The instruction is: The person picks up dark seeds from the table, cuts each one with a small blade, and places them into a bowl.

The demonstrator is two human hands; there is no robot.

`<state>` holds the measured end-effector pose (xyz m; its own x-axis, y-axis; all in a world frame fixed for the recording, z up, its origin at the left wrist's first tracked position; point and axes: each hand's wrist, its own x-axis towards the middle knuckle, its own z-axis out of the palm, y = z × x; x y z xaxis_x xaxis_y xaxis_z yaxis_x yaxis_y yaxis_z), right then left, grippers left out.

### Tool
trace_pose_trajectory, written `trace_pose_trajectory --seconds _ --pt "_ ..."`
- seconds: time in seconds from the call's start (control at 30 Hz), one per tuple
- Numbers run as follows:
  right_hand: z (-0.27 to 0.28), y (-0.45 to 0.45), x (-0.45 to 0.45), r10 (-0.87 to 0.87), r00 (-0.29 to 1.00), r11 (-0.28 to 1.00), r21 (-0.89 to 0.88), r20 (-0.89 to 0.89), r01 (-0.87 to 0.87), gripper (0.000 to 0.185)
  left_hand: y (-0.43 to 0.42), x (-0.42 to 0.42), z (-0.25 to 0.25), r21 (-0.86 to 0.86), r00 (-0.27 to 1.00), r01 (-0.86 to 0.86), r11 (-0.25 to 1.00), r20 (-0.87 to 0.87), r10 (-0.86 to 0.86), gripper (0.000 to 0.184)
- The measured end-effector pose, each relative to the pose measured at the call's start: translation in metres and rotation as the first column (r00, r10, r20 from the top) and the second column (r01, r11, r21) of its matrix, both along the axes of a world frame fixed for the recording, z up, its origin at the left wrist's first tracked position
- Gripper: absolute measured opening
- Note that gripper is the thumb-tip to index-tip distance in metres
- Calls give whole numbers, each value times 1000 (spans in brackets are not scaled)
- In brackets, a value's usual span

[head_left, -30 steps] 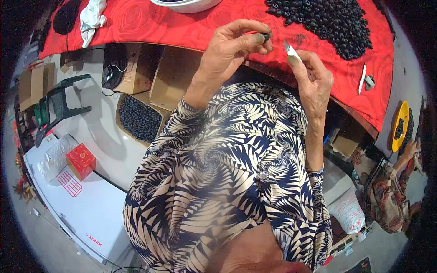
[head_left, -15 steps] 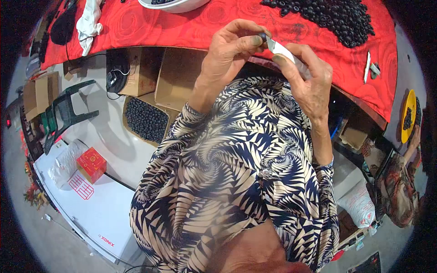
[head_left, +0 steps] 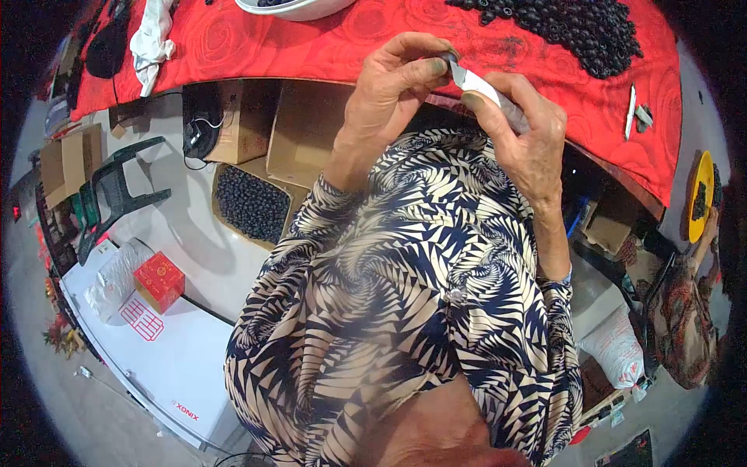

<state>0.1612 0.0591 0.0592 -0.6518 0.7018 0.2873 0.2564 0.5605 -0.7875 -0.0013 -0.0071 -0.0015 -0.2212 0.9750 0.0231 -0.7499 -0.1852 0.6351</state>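
One small, round, dark piece [head_left: 449, 57]: by near edge of red-cloth-covered desk [head_left: 311, 50] | left hand [head_left: 389, 86]: fingers pinching it | right hand [head_left: 531, 128]: fingers wrapped on short pale knife [head_left: 479, 84], blade right at piece | heap of round black pieces [head_left: 580, 33]: on desk

The red-draped counter [head_left: 233, 66] spans the top of the view. At left, a dark green chair [head_left: 115, 191] stands on pale, glossy floor [head_left: 167, 222], near a white, red-lettered chest [head_left: 175, 346]. Light reflects off the floor.
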Motion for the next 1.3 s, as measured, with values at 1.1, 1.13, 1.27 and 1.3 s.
trace_pose_trajectory --seconds 1.1,1.13,1.27,1.3 --pt "0 0 -2 8 1000 1000 -20 21 -7 20 0 -2 -3 28 993 71 997 94 -73 18" --pt "0 0 -2 9 1000 1000 -12 19 -9 20 0 -2 -4 33 993 71 997 95 -74 18" --pt "1 0 -2 7 1000 1000 -7 25 -7 20 1 -2 -1 39 989 92 995 109 -96 18" --pt "1 0 -2 7 1000 1000 -9 26 -7 20 1 -2 -2 21 994 81 996 69 -83 19"
